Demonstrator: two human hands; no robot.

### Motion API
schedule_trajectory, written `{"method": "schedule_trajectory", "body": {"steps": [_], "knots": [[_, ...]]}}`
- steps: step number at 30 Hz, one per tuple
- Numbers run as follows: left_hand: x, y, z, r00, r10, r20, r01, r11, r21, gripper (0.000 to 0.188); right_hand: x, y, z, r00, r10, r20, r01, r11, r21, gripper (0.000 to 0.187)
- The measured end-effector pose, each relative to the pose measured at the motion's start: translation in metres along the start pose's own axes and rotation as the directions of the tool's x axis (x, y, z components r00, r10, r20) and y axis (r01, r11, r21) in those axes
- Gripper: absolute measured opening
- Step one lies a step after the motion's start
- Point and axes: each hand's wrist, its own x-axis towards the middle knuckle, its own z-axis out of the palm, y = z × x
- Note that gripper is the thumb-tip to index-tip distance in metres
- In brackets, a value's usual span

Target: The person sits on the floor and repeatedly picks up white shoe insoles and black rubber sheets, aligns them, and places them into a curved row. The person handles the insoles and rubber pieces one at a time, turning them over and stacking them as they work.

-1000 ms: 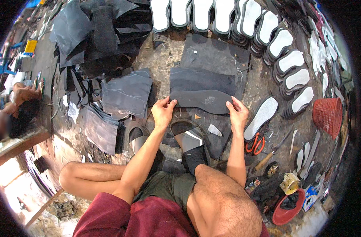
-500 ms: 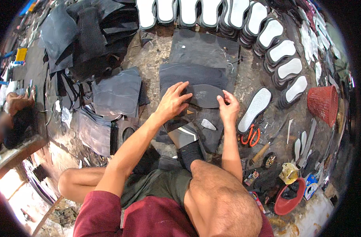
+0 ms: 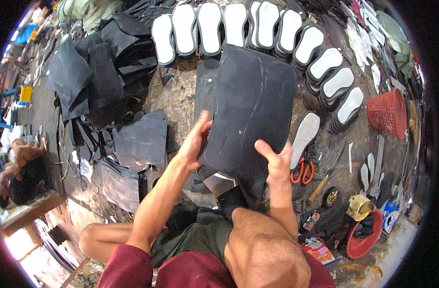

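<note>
Gripping a scuffed, round-cornered black rubber sheet (image 3: 253,105), left hand (image 3: 194,144) and right hand (image 3: 277,162) clasping its edges

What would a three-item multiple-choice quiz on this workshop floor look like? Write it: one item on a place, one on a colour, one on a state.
1. Where does the red mesh basket stand?
A. at the right, beyond the row of white soles
B. on the person's knee
C. beside the stack of dark sheets at the left

2. What colour are the handles of the scissors?
A. blue
B. orange-red
C. white

3. How is the large dark rubber sheet held?
A. lying flat, untouched
B. gripped by both hands and lifted
C. rolled up under one arm

Answers:
1 A, it sits by the right rim, past the white soles.
2 B, the loops by the right hand are orange-red.
3 B, the left hand grips its left edge and the right hand its lower edge, with fingers curled over it.
</note>
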Motion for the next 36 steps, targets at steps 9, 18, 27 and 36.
{"method": "schedule_trajectory", "body": {"steps": [9,18,27,36], "knots": [[-0.013,-0.015,-0.007,0.986,0.164,-0.042,-0.151,0.965,0.215,0.05,0.027,-0.013,0.009,0.935,-0.346,-0.079,0.292,0.876,-0.383,0.088],[-0.038,-0.033,0.034,0.735,0.661,-0.15,-0.558,0.716,0.419,0.037,0.001,-0.034,0.023,0.753,-0.507,0.42,0.656,0.529,-0.538,0.033],[0.043,-0.114,-0.054,0.72,0.615,0.323,-0.265,-0.186,0.946,0.036,0.118,0.043,-0.139,0.683,-0.621,-0.385,-0.501,-0.016,-0.865,0.095],[0.024,-0.117,-0.005,0.978,-0.171,-0.117,0.133,0.951,-0.279,0.06,0.049,-0.034,-0.039,0.811,-0.585,-0.014,0.582,0.809,-0.08,0.087]]}}
